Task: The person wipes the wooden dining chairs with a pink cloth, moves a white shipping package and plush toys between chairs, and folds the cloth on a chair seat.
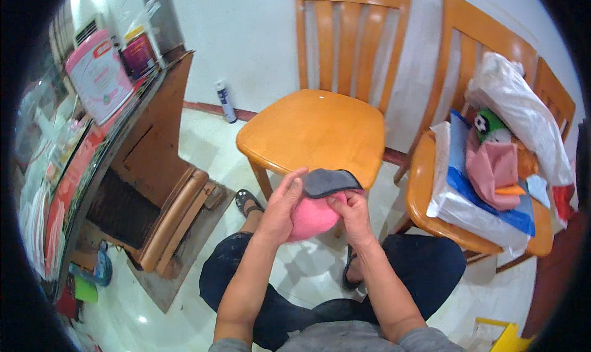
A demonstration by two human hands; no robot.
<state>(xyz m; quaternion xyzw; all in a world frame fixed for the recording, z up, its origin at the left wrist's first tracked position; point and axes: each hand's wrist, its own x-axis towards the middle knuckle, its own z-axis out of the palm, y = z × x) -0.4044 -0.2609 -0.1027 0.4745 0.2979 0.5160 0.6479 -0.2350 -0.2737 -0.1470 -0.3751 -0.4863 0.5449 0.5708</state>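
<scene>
Between my two hands is a soft pink fabric piece (314, 217) with a dark grey, black-edged fabric piece (330, 183) along its top. My left hand (282, 209) holds its left side, with the thumb near the grey part. My right hand (353, 213) pinches the right side, thumb over the lower edge of the grey part. Whether the grey and pink parts are joined is unclear. Both hands are above the floor, just in front of the seat of a wooden chair (314, 130).
On a second chair (418, 195) at right lie a white and blue bag (480, 218), pink fabric (494, 172) and a green item (491, 123). A cluttered desk (134, 107) stands left. A spray can (225, 102) stands by the wall. Something yellow (510, 338) is at lower right.
</scene>
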